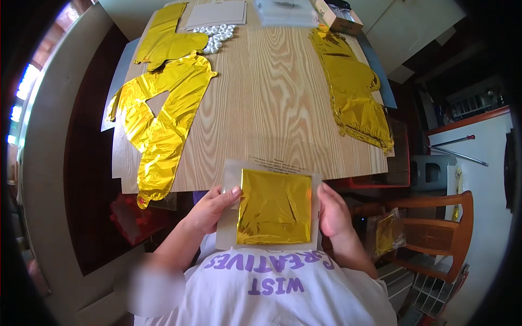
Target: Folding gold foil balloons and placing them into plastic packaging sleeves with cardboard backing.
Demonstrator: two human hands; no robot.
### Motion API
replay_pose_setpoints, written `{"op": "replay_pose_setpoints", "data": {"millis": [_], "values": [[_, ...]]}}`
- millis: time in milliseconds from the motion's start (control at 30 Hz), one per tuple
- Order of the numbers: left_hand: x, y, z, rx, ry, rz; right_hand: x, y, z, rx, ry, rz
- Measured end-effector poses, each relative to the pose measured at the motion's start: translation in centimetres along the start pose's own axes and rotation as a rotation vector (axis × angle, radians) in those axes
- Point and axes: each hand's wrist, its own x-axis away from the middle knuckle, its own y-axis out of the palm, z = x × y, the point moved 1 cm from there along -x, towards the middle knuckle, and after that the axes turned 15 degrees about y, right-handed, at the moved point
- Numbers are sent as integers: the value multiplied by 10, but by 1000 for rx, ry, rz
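In front of my chest, over the table's near edge, I hold a clear plastic bag (pixel 230 176) with a folded gold foil balloon (pixel 275 206) lying flat inside it. My left hand (pixel 211 209) grips the bag's left edge, thumb on top. At the opposite edge, my right hand (pixel 334 211) is closed on the bag, its fingers partly hidden behind. To the left on the table lies a flat gold foil balloon (pixel 187 100) with a triangular hole, its lower end hanging past the edge. Another flat gold balloon (pixel 169 38) lies beyond it.
Flat gold foil balloons (pixel 353 81) are piled along the right side of the wooden table (pixel 261 98). At the back are small white rings (pixel 217 39), white card (pixel 217 12), clear bags (pixel 285 12) and an open box (pixel 340 22). A wooden chair (pixel 429 236) at right holds another gold packet (pixel 387 233).
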Motion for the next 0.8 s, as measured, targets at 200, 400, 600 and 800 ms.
{"op": "replay_pose_setpoints", "data": {"millis": [200, 400, 600, 800], "values": [[71, 7, -22, 65, -45, 28, 56, 26, 14, -51, 181, -51], [54, 6, -9, -50, 108, -24, 29, 12, 6, 306, 115, 4], [39, 19, -18, -343, 311, 80, -2, 2, -5, 111, 127, -109], [28, 22, -20, -353, 504, 132, 7, 16, -4, 94, 66, -203]]}}
